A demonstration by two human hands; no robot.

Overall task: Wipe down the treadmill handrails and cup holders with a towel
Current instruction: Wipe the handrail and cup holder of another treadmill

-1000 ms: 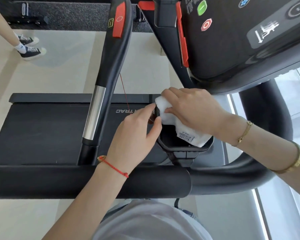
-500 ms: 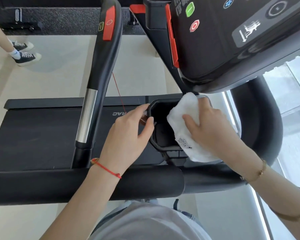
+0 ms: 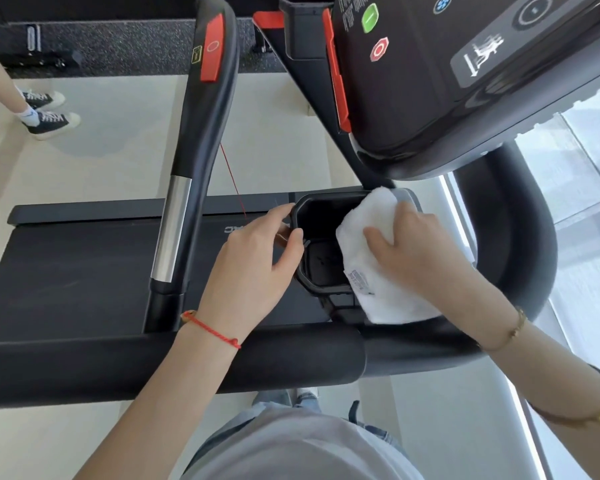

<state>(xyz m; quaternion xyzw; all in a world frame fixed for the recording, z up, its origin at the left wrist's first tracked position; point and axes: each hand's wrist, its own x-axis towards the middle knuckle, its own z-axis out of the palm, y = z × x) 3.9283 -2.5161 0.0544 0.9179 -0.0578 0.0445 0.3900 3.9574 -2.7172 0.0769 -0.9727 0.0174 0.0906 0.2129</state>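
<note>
A black cup holder (image 3: 321,268) hangs under the treadmill console, its inside open to view. My left hand (image 3: 253,268) grips the holder's left rim, thumb over the edge. My right hand (image 3: 414,251) presses a folded white towel (image 3: 371,223) against the holder's right rim; the towel drapes over that side and hides it. A black padded handrail (image 3: 153,362) runs across in front of me. Another handrail (image 3: 187,174), black with a silver section and a red pad, rises at the left. A curved black handrail (image 3: 520,244) bends around at the right.
The console (image 3: 447,71) with green and red buttons overhangs the cup holder at the top right. The treadmill belt (image 3: 66,271) lies below. A thin red cord (image 3: 232,181) hangs beside the left rail. Another person's legs and sneakers (image 3: 45,116) stand at far left. A window lies at right.
My right hand has slid the towel from the holder's left rim across to its right rim, uncovering the inside. My left hand has kept its grip on the left rim.
</note>
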